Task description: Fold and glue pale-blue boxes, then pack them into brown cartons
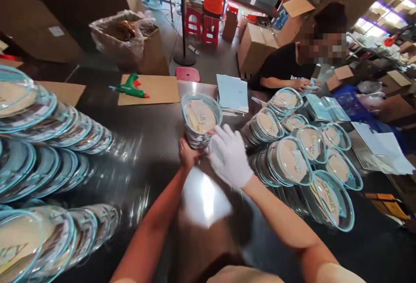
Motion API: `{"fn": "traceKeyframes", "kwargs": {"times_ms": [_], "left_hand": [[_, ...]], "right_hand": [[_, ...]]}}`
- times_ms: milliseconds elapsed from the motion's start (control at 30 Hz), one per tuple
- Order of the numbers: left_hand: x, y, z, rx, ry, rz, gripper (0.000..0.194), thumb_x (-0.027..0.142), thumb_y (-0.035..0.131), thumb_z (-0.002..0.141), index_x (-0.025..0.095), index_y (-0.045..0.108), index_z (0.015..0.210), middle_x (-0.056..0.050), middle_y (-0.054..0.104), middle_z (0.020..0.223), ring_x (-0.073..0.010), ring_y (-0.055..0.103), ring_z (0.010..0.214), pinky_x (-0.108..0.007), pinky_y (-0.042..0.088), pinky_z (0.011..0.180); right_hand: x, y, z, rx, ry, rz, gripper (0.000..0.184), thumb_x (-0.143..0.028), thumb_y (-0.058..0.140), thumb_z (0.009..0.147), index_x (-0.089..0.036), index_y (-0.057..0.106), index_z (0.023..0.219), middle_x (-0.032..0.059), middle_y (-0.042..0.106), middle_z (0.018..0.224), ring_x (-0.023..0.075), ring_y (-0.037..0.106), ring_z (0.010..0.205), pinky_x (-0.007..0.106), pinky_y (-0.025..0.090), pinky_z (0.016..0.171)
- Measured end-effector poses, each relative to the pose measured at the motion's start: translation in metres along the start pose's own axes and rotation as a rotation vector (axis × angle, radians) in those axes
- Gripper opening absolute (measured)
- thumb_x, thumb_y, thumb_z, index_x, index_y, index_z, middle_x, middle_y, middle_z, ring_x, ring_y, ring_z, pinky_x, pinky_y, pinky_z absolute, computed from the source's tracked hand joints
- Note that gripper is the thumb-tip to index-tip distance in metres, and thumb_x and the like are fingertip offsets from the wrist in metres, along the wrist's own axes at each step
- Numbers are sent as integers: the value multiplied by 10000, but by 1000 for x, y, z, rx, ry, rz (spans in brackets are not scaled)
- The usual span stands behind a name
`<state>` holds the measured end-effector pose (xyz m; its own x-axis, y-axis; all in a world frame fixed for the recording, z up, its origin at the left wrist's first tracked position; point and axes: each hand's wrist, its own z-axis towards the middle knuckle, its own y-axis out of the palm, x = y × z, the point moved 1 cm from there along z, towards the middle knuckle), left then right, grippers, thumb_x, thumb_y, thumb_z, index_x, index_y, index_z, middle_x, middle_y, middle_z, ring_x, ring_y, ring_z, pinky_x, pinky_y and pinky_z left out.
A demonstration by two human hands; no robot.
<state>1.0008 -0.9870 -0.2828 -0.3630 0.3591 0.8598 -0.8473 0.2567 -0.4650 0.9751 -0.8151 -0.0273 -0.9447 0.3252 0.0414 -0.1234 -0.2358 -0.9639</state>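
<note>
In the middle of the dark table stands a stack of clear oval plastic packages (196,120), each holding a beige piece with lettering. My left hand (188,153), bare, grips the lower left side of this stack. Against its lower right side rests my right hand (229,155), in a white glove, with fingers bent along the packages. Between them the two hands hold the stack; parts of the fingertips are hidden behind it. Just beyond lie light blue cards (232,92) in a pile.
Tall rows of similar packages (48,118) lean along the left side. More stacks (289,159) crowd the right. A green glue gun (133,88) lies on cardboard (162,90). Across the table a person in black (286,66) handles something light blue. An open box (149,49) stands behind.
</note>
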Motion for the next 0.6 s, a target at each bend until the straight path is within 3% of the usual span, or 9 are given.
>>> {"fn": "traceKeyframes", "kwargs": {"times_ms": [67,167,267,333,400,500,533,600], "left_hand": [[25,27,-17,-90,33,-25,1138,423,973,686,136,353,1597,-242,553,1570,-407,561,1468,-478,527,1166],[52,60,-45,-179,85,-37,1237,454,1020,580,151,374,1591,-243,557,1557,-410,550,1477,-501,531,1172],[64,85,-82,-261,150,-27,1264,485,1030,544,156,401,1591,-253,537,1576,-441,542,1479,-524,550,1157],[66,98,-109,-278,181,-20,1262,490,1023,553,155,402,1599,-259,500,1610,-451,517,1501,-527,562,1150],[66,107,-129,-248,174,-14,1250,506,1001,590,150,382,1616,-268,473,1629,-457,486,1527,-540,553,1166],[66,114,-138,-242,145,-57,1282,535,977,620,146,314,1646,-277,450,1643,-475,432,1561,-603,475,1238],[65,115,-135,-263,149,-82,1299,527,979,617,150,291,1652,-274,441,1653,-474,412,1575,-620,436,1267],[65,118,-124,-330,176,-134,1316,475,988,607,168,260,1658,-258,430,1673,-454,396,1591,-623,381,1304]], "right_hand": [[44,-23,-56,3,127,-120,507,-424,556,1051,-195,609,1500,151,552,1615,411,386,1528,622,340,1177],[98,-56,-134,-21,307,-306,476,-464,562,1051,-169,663,1409,175,603,1557,453,445,1476,673,345,1149],[136,-79,-207,9,439,-351,499,-526,515,1064,-162,668,1370,179,608,1551,454,486,1465,678,388,1136],[155,-81,-255,124,551,-275,583,-601,498,1052,-168,645,1413,191,592,1562,431,509,1469,647,416,1154],[171,-69,-302,375,724,-120,688,-664,471,1034,-172,585,1501,200,556,1593,389,514,1489,610,413,1206],[195,-26,-361,906,1132,208,881,-790,388,956,-143,525,1538,227,545,1579,362,559,1457,606,399,1242],[203,-9,-375,1019,1272,326,958,-851,384,896,-134,537,1511,236,565,1543,368,586,1421,615,416,1226],[217,21,-392,1076,1440,508,1048,-938,421,773,-136,598,1425,228,626,1436,373,634,1334,614,473,1163]]}}
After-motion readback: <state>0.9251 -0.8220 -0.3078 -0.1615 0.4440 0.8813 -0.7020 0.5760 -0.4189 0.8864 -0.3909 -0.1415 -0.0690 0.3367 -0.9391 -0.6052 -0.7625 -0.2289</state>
